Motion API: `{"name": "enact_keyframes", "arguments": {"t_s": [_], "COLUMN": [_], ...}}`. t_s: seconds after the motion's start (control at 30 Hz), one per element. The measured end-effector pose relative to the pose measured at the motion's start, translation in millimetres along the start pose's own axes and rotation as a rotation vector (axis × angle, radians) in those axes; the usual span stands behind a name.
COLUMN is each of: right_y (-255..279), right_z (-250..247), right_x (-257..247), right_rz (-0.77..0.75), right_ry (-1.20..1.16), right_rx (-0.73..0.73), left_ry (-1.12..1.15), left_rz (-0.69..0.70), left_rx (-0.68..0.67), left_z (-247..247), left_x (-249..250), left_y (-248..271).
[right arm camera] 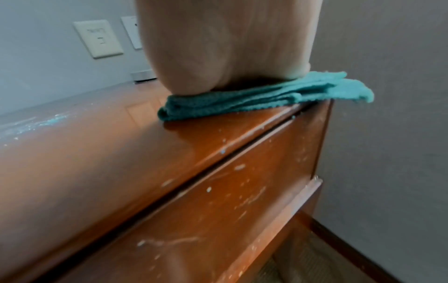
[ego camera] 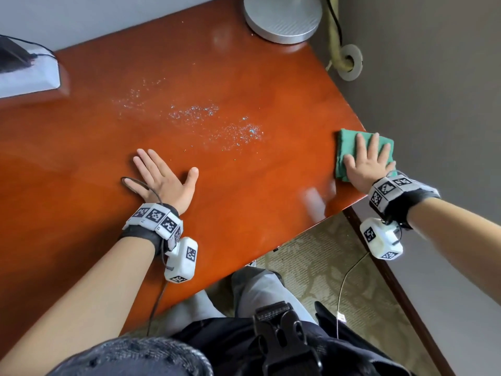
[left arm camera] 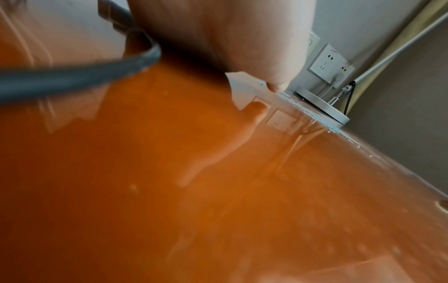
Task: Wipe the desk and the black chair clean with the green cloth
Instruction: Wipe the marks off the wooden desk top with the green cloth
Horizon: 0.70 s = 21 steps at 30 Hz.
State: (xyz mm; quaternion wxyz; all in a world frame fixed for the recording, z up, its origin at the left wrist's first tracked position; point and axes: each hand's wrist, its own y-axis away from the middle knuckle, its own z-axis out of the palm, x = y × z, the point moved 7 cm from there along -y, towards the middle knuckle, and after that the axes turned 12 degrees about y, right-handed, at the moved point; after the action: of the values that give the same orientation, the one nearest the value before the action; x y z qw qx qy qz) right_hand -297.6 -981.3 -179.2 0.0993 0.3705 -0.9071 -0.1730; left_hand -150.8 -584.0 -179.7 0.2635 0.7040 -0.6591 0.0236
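Observation:
The reddish-brown desk (ego camera: 81,164) fills most of the head view. A patch of pale glittery specks (ego camera: 206,120) lies across its middle. My right hand (ego camera: 366,161) lies flat, fingers spread, pressing the folded green cloth (ego camera: 345,139) at the desk's right edge; in the right wrist view the green cloth (right arm camera: 242,103) overhangs the corner under my palm (right arm camera: 230,44). My left hand (ego camera: 162,177) rests flat and open on the bare wood, left of the specks, holding nothing. The black chair is not in view.
A round grey lamp base (ego camera: 282,17) stands at the desk's far right corner. A white device (ego camera: 27,74) with a black cable sits at the far left. The wall (ego camera: 433,77) runs close along the desk's right side. Carpet (ego camera: 325,267) and my legs lie below the front edge.

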Motion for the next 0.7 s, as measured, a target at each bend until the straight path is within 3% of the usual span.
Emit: {"name": "enact_keyframes", "arguments": {"t_s": [0.1, 0.2, 0.4, 0.47, 0.6, 0.7], "right_y": [11.4, 26.4, 57.4, 45.4, -4.9, -35.6], "right_z": [4.5, 9.8, 30.0, 23.0, -10.1, -25.4], "right_x": [3.4, -10.1, -68.8, -73.6, -51.6, -36.1], "right_rz": [0.159, 0.203, -0.162, -0.166, 0.003, 0.022], "right_ry": [-0.082, -0.093, 0.033, 0.022, -0.028, -0.036], "right_rx": [0.025, 0.036, -0.081, -0.091, -0.006, -0.058], "left_ry": [0.007, 0.008, 0.021, 0.016, 0.02, 0.02], "left_rz": [0.004, 0.008, 0.012, 0.012, 0.003, -0.002], "left_rx": [0.001, -0.005, -0.004, -0.007, -0.027, -0.043], "left_z": [-0.4, 0.1, -0.1, -0.1, 0.6, 1.4], "left_x": [-0.4, -0.7, 0.3, 0.0, -0.8, -2.5], "left_y": [0.2, 0.0, 0.7, -0.2, -1.1, -1.8]}}
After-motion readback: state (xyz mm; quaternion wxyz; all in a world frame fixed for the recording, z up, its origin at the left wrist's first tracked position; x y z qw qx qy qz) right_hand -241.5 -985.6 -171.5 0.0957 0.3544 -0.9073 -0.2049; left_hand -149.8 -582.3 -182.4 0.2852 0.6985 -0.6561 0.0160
